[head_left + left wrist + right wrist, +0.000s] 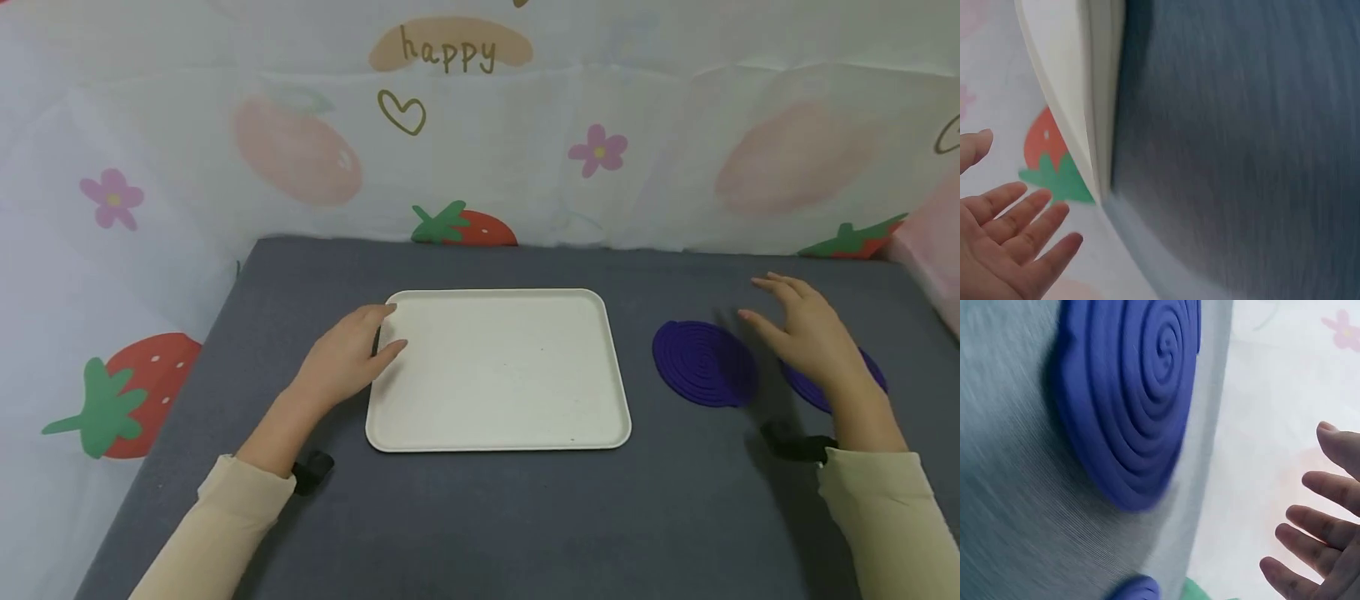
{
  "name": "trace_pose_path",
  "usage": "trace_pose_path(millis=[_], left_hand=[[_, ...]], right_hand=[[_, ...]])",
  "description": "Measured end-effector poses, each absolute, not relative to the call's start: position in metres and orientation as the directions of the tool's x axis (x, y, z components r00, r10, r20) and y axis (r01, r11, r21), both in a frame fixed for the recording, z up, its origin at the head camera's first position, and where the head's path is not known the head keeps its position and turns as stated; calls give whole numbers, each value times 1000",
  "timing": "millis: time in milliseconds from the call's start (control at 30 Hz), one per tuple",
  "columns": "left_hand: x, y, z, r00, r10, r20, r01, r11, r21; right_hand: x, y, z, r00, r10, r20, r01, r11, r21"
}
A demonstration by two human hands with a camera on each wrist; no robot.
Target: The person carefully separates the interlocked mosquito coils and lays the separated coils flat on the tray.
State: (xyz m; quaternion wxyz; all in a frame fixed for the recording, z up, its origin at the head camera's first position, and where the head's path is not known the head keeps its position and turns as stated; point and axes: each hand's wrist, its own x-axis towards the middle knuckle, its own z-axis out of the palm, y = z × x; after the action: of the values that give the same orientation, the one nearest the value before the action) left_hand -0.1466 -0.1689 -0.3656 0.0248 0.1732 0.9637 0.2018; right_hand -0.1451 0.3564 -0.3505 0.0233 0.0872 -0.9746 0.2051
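Observation:
A cream rectangular tray (495, 375) lies flat on the dark grey table. At its left side is my left hand (341, 358), fingers extended over the rim; in the left wrist view the fingers (1029, 234) are spread apart and hold nothing. To the tray's right lie two purple spiral-patterned round mats, a left one (697, 367) and a right one (806, 388). My right hand (813, 333) hovers above them, partly covering the right mat. Its fingers (1310, 547) look loosely spread and hold nothing in the right wrist view, where a spiral mat (1129, 394) shows large.
A dark grey cloth covers the table (495, 525). Behind it hangs a white curtain (675, 100) printed with strawberries, flowers and "happy". Something pink (933, 246) stands at the right edge. A black wrist strap device (798, 444) is worn at the right cuff.

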Motion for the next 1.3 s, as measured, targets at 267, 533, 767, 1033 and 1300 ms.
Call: trace_pose_path(millis=[267, 533, 767, 1033, 1300], left_hand=[[-133, -126, -381, -943, 332, 4, 226, 632, 742], [-111, -68, -385, -905, 417, -86, 65, 334, 940], [-92, -7, -391, -836, 523, -164, -148, 73, 986], [-74, 73, -391, -824, 514, -237, -417, -268, 868], [-70, 135, -398, -909, 261, -324, -397, -309, 864]], right_hand=[[-131, 352, -375, -995, -95, 22, -92, 839, -536], [-121, 355, -390, -998, -33, -50, 7, 758, -653], [-117, 360, -398, -998, 29, -53, 58, 705, -706], [-119, 363, -400, -995, 86, -42, 84, 571, -817], [-118, 367, -402, -997, 51, -61, 72, 231, -970]])
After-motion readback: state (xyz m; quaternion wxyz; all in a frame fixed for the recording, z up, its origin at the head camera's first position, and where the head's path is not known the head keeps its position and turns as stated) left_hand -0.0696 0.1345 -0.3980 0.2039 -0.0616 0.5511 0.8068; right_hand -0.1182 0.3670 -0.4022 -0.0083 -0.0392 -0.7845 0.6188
